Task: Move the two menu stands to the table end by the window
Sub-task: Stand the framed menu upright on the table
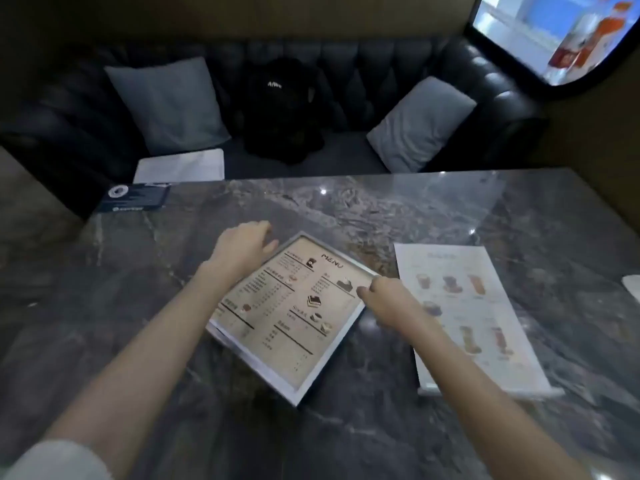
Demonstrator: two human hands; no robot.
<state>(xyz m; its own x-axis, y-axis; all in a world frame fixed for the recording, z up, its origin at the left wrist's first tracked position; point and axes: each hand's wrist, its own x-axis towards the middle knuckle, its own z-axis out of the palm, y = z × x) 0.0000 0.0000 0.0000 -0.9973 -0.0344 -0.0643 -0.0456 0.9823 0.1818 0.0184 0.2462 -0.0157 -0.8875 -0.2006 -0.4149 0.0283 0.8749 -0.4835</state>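
Note:
A beige menu stand (291, 317) headed "MENU", in a clear frame, lies tilted near the middle of the dark marble table (381, 209). My left hand (242, 245) grips its upper left edge, fingers curled over the rim. My right hand (388, 299) pinches its right corner. A second menu stand (467, 317), white with drink pictures, lies flat to the right of the first; neither hand touches it. My right forearm crosses its lower left part.
A dark blue card holder (133, 199) sits at the table's far left corner. Behind the table is a black sofa with two grey cushions (169, 102) (420, 123) and a black backpack (282, 109). The window (554, 36) is at the upper right.

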